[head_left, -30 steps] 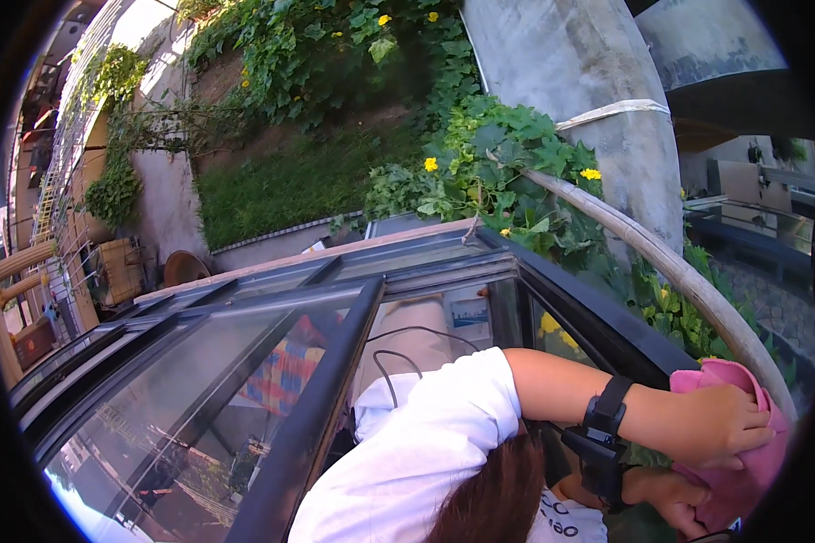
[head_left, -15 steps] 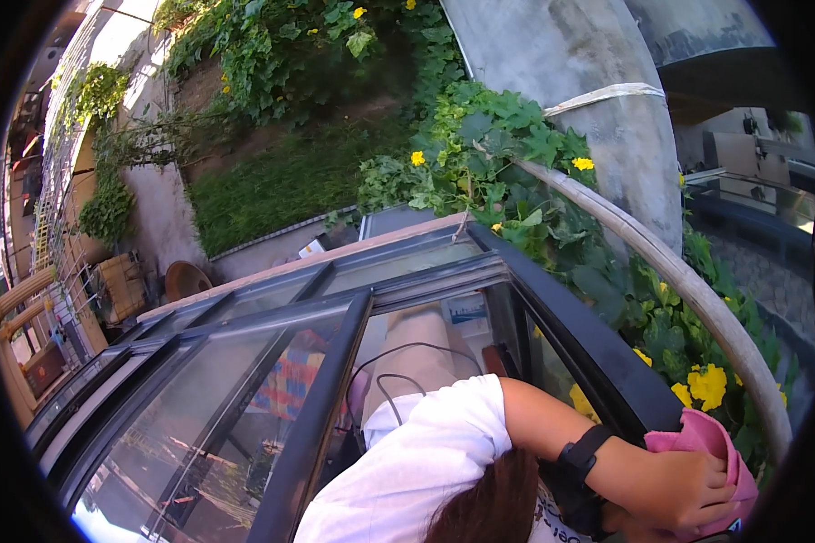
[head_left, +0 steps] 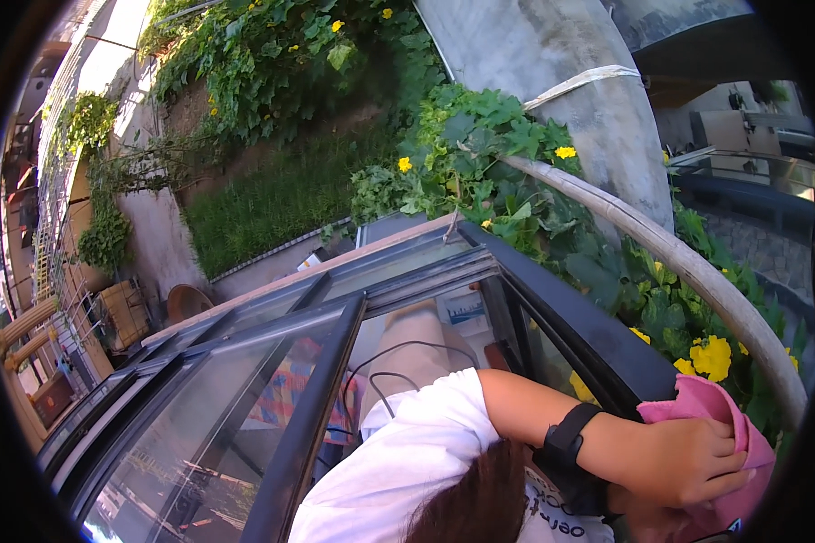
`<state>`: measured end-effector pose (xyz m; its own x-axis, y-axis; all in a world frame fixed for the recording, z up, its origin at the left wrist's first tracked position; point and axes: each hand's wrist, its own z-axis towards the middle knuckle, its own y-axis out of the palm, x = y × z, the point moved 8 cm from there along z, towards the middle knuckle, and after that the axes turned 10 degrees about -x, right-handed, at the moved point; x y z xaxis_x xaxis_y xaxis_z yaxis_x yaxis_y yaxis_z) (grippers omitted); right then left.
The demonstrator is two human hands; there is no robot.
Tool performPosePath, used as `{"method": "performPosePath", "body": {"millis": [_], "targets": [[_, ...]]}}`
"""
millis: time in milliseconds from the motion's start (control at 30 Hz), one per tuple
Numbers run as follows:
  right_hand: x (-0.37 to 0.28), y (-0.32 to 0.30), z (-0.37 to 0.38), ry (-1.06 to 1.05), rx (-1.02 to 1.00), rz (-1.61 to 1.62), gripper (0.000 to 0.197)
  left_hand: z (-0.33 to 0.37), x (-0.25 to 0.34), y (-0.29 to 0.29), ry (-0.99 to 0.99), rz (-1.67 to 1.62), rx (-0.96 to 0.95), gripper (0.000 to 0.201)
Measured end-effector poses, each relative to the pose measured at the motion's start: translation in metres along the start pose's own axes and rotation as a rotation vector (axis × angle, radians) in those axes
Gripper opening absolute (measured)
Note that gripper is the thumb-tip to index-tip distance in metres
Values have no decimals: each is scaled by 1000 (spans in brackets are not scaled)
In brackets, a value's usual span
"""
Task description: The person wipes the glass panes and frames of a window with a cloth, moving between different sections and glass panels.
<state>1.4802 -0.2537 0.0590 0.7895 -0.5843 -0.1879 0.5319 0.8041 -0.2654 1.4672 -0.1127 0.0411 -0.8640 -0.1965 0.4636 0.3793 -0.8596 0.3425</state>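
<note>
The pink cloth [head_left: 754, 439] is at the lower right of my view, bunched up, with a fold rising above my knuckles. My left hand [head_left: 688, 463] has hold of it, fingers curled round it with the back of the hand toward me. My right hand [head_left: 641, 514] is just below, mostly hidden behind the left; I cannot tell how far its fingers are spread or whether it grips the cloth too. A black wrist strap [head_left: 566, 436] circles my left wrist, and my arm reaches across from the white sleeve [head_left: 426, 430].

The cloth is just beside the near end of the dark window frame [head_left: 570, 312]; I cannot tell whether they touch. Through the gap left of my arm I see a black cable [head_left: 426, 343] in loops, and behind the glass pane [head_left: 213, 425] a checked fabric [head_left: 285, 395].

Outside, yellow flowers [head_left: 712, 358] and leafy vines [head_left: 525, 204] grow near the cloth, with a curved wooden pole [head_left: 679, 256] running past it. Farther off are a grey concrete slab [head_left: 534, 45] and a grass patch [head_left: 272, 217].
</note>
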Motion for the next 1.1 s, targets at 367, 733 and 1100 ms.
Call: {"method": "performPosePath", "body": {"millis": [367,733,1100], "targets": [[-4,-5,-33,37,-110,-8,74,-41,-27,-22,-272,85,-232,52],[20,9,-198,-15,-708,-41,65,-142,-74,-68,-737,-73,-53,50],[7,20,-142,59,-653,133,74,-135,-68,-67,-657,110,26,46]]}}
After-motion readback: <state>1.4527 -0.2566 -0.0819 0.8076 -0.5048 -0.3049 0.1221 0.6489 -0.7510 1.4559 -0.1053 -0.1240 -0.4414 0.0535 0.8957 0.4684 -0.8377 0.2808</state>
